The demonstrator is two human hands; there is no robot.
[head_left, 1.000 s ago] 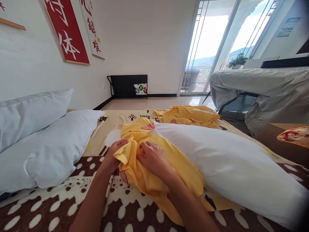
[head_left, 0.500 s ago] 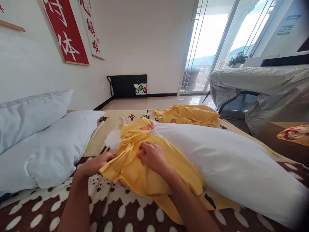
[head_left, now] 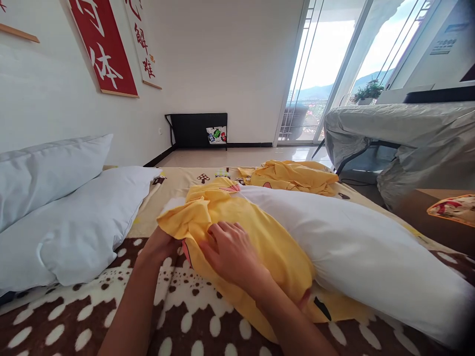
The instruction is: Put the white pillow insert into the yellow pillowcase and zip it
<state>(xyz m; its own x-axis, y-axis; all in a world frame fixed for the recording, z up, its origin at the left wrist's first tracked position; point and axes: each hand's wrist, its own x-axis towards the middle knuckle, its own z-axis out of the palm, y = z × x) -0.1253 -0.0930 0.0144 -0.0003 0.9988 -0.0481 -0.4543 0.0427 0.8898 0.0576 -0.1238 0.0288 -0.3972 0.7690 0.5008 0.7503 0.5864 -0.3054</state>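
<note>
A long, plump pillow of smooth white cloth lies slantwise on a furry blanket of brown and white pattern. The left end of this pillow is hidden in a loose yellow fabric cover with pink patches, and a piece of the same yellow colour shows below the pillow's lower edge.

The right hand is at the left of the white pillow, upon the yellow cover; its fingers are bent and grip a fold of the cloth. The left hand, farther left from the pillow, is partly below the lifted edge of the cover. Its fingers are hidden there, so I cannot tell if they are closed.

Behind the long pillow lies a crumpled heap of yellow cloth. Well to the left of it are two plain white pillows, partly overlapping. To the right, beyond the long pillow, stands a brown box, perhaps of cardboard.
</note>
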